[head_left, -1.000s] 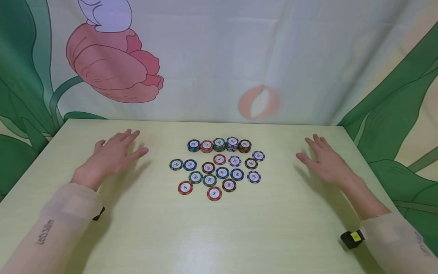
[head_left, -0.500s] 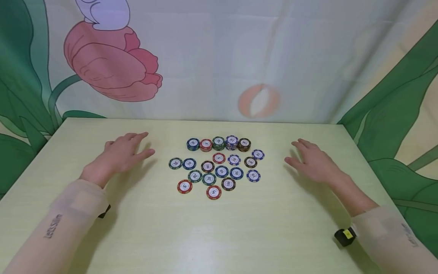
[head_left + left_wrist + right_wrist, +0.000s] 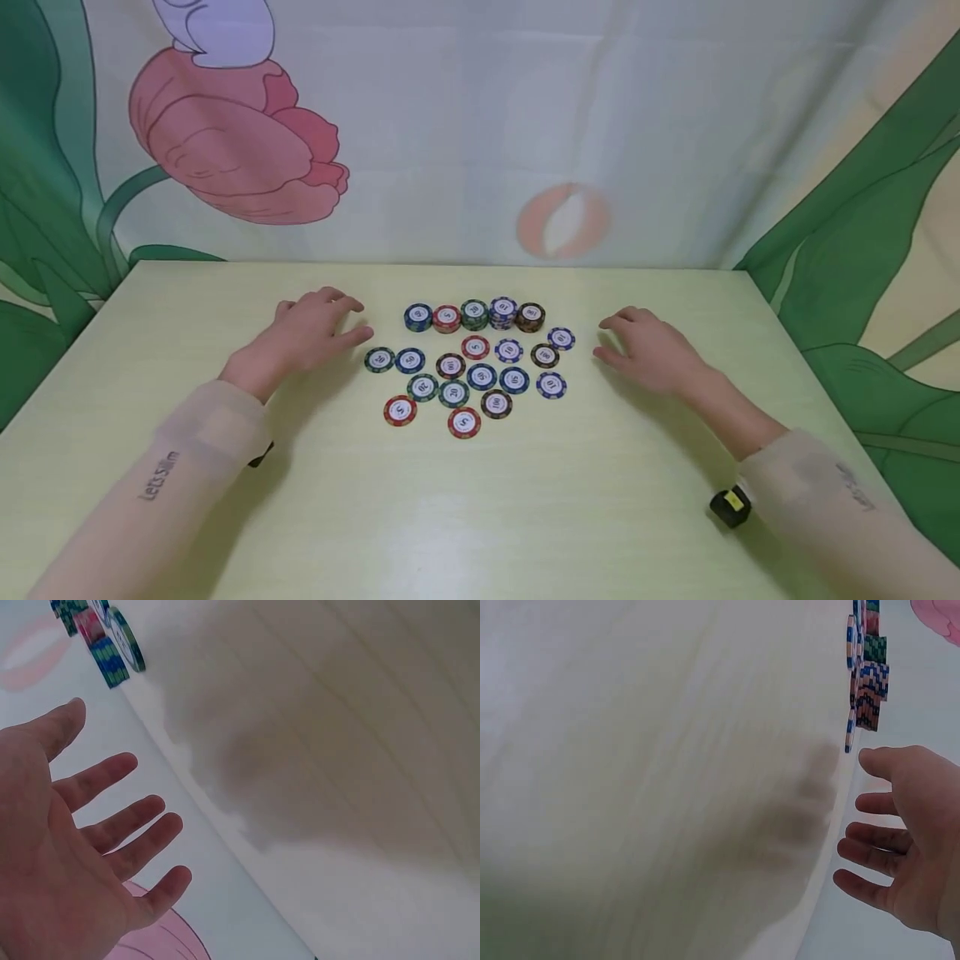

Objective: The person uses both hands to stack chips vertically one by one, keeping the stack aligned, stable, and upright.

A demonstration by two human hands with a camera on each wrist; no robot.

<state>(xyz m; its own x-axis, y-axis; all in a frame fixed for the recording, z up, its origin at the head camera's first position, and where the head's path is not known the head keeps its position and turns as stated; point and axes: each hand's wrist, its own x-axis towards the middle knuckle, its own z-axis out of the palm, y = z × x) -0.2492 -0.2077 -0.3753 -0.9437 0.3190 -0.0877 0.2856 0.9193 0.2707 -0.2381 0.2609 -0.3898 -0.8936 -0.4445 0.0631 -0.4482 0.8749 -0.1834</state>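
My left hand (image 3: 303,333) hovers above the table just left of the poker chips, its fingers spread and loosely bent, holding nothing. On the other side, my right hand (image 3: 652,350) hangs in the air, fingers relaxed, also with nothing in it. Between them stands a back row of short chip stacks: blue (image 3: 418,317), red (image 3: 447,318), green (image 3: 474,314), a taller blue-and-white one (image 3: 503,312) and black (image 3: 531,317). Several single chips lie flat in front. Nearest the left hand is a green 20 chip (image 3: 380,359); nearest the right, a blue-and-white 10 chip (image 3: 561,338).
The pale wooden table (image 3: 480,517) ends at the back against a printed curtain (image 3: 435,150) with a pink flower and green leaves. A black wrist camera (image 3: 730,507) sits under the right sleeve (image 3: 817,492). Red 5 chips (image 3: 464,422) lie closest to the front.
Both hands have moved inward toward the chips, the left one rightward and the right one leftward. The chips keep their arrangement; the head view has shifted slightly.
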